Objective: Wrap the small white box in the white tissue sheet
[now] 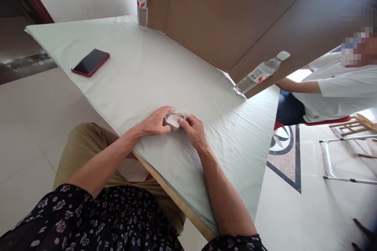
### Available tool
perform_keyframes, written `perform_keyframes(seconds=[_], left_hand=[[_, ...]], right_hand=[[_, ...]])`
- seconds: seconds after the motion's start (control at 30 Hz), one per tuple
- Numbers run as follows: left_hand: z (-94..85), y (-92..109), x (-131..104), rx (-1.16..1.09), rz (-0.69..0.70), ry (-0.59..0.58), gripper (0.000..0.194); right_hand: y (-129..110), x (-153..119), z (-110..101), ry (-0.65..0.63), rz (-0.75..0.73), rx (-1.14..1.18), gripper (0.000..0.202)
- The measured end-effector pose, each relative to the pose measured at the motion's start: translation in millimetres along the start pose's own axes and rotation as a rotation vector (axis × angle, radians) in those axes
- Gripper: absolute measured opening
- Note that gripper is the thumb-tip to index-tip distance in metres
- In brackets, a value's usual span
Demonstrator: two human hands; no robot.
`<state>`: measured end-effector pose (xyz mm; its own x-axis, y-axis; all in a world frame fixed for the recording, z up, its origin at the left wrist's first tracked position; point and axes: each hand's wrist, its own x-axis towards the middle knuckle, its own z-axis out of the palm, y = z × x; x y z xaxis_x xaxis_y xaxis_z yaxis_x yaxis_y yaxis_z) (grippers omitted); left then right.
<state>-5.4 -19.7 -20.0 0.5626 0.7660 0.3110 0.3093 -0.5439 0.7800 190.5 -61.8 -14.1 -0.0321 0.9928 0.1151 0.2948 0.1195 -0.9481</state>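
Between my two hands, low over the near part of the table, is a small block-like packet in clear plastic [173,120] with a pale label on its upper face. My left hand [157,120] grips its left side, with thumb in front and fingers behind. On the right side, my right hand [193,128] pinches the packet and its loose plastic between thumb and fingers. What the plastic contains is too small to make out.
A phone with a red case [91,62] lies on the cloth-covered table [132,66]. Two water bottles, one at the back [142,4] and one at the right [260,73], stand against a tall brown cardboard panel [212,15]. Beyond it sits another person [338,86].
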Motion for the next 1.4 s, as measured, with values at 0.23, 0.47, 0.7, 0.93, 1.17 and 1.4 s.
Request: perform_keyframes(seconds=[0.23,0.47,0.7,0.93,1.17,1.4], left_hand=[[-8.0,9.7,3.9,-0.294,-0.281,-0.139,0.038],[-11.7,16.5,4.8,-0.438,-0.338,-0.142,0.042],[-13.1,15.4,3.7,-0.595,-0.395,-0.143,0.049],[-7.2,4.0,5.4,-0.633,-0.351,-0.153,0.056],[-9.6,5.7,5.9,-0.483,-0.362,-0.113,0.059],[-8.8,4.6,4.5,-0.265,-0.324,-0.031,0.055]], right_hand=[[-1.4,-2.3,-3.4,-0.017,0.080,0.046,0.036],[-1.8,-3.5,-6.3,-0.102,0.110,0.068,0.050],[-4.4,-2.8,-8.8,-0.083,0.063,-0.068,0.041],[-0.6,31.4,-3.2,0.024,0.091,0.126,0.039],[-13.5,35.4,-2.1,0.070,-0.065,0.049,0.011],[-10.3,0.5,5.3,0.134,-0.370,-0.390,0.014]])
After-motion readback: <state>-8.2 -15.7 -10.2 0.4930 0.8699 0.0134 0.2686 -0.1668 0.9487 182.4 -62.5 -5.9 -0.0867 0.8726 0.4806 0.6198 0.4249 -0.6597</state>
